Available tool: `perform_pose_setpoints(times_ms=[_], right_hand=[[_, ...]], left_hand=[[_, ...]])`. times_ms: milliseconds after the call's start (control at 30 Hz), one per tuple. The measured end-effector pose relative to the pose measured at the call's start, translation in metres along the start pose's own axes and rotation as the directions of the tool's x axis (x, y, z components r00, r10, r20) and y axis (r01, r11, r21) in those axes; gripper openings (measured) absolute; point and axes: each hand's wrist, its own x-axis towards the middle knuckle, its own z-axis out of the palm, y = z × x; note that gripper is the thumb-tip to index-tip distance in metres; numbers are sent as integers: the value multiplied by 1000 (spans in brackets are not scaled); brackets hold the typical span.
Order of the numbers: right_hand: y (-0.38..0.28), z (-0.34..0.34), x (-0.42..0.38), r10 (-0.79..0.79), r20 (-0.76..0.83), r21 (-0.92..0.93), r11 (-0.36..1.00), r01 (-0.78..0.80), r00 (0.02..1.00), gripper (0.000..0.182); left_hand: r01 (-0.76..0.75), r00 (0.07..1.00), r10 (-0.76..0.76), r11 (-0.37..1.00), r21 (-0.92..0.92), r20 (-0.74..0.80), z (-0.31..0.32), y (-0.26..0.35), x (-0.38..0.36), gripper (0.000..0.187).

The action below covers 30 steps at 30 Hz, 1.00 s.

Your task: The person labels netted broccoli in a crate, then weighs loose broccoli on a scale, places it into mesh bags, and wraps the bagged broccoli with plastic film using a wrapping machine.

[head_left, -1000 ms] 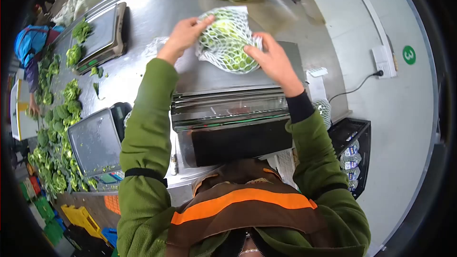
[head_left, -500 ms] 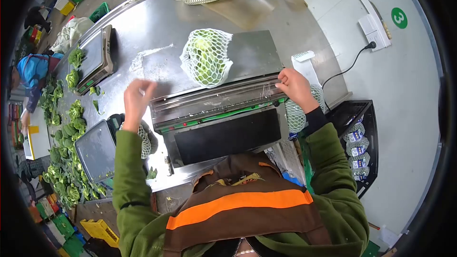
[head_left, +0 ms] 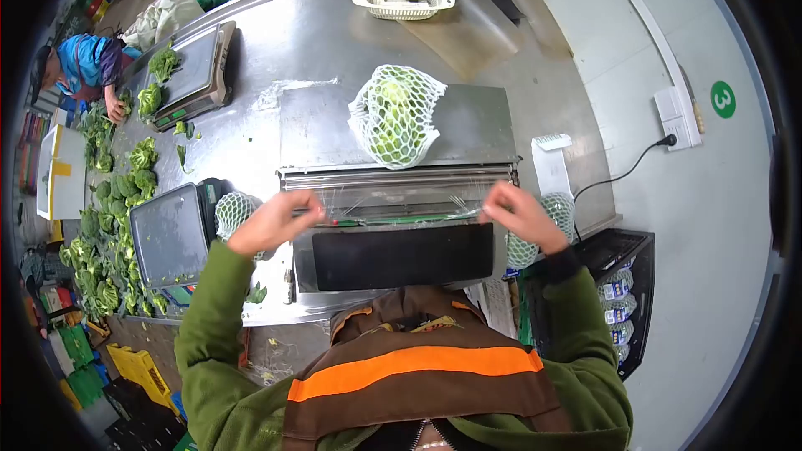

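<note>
Left hand (head_left: 274,221), right hand (head_left: 530,219) drawn bodyward | fingers (head_left: 307,203) narrow, pinching clear film (head_left: 401,200)

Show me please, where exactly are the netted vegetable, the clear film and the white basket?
Netted vegetable (head_left: 396,117): head view, middle of its net-covered upper side.
Clear film (head_left: 403,202): head view, middle of the stretch between the hands.
White basket (head_left: 403,12): head view, its near side wall.

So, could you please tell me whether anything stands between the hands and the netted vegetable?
Just the clear film held by the left hand and right hand, and the metal bars beyond; nothing else visible.
</note>
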Motion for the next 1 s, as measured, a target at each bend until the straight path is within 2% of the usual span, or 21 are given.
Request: perform_pose_setpoints(times_ms=[67,133,167,200,267,333,367,400,433,467,500,533,567,600,633,667,700,767,833,933,1000], right_hand=[[-58,-32,-4,16,103,116,993,-28,995,13],[-99,-62,13,-177,401,62,984,166,899,13],[-104,-66,26,-330,238,284,923,259,914,14],[-109,-67,45,-438,42,470,802,369,898,14],[-93,-76,114,-304,-335,494,749,441,892,13],[-47,-71,198,-138,-532,468,775,425,836,9],[2,-64,225,-117,-516,202,946,253,849,15],[37,-58,242,-85,-507,-86,995,48,858,25],[35,-48,237,-77,-509,-84,996,39,857,25],[26,-29,220,-247,-474,-354,932,74,845,39],[16,-17,205,-393,-386,-594,798,102,834,54],[5,-16,196,-369,-384,-582,808,88,847,54],[-9,-15,186,-502,-131,-722,639,265,855,67],[-14,-13,178,-581,143,-785,426,450,801,80],[-13,-8,175,-577,137,-784,433,444,805,80],[-13,-2,173,-563,80,-679,573,458,822,85],[-14,2,172,-544,30,-556,688,466,839,90],[0,4,179,-595,-10,-531,684,500,804,92],[-7,8,171,-549,-69,-401,780,481,833,93],[-29,2,124,-457,-108,-186,882,434,883,87],[-41,8,83,-397,-102,-5,917,399,912,78]], left_hand=[[-120,992,121,992,-30,43,-27,37,-24,11],[-263,965,257,949,-175,-54,-59,65,-26,12],[-353,934,290,841,-411,-209,-68,69,-17,11],[-539,800,365,786,-304,-475,-79,58,7,11],[-575,648,282,790,-212,-708,-106,56,81,11],[-481,602,217,867,-132,-768,-106,23,167,9],[-289,596,268,951,110,-757,-89,-4,199,9],[-70,603,315,936,345,-733,-73,-24,225,9],[26,650,348,878,478,-675,-50,-28,229,12],[-143,668,574,724,675,-474,-43,-39,225,37],[-144,679,561,734,663,-473,-38,-39,221,37],[-308,708,663,600,739,-243,-38,-32,212,53],[-478,687,726,448,755,4,-35,-27,201,70],[-485,696,718,460,744,10,-31,-26,191,70],[-534,748,663,566,628,38,-31,-24,182,80],[-562,786,613,656,503,80,-31,-21,176,92],[-570,780,620,646,508,86,-28,-18,174,92],[-616,748,663,693,375,4,-19,-15,170,95],[-553,787,616,721,417,-20,-19,-1,161,89],[-412,910,411,911,-23,-47,0,16,133,59],[-353,932,357,934,-58,63,15,33,105,55]])
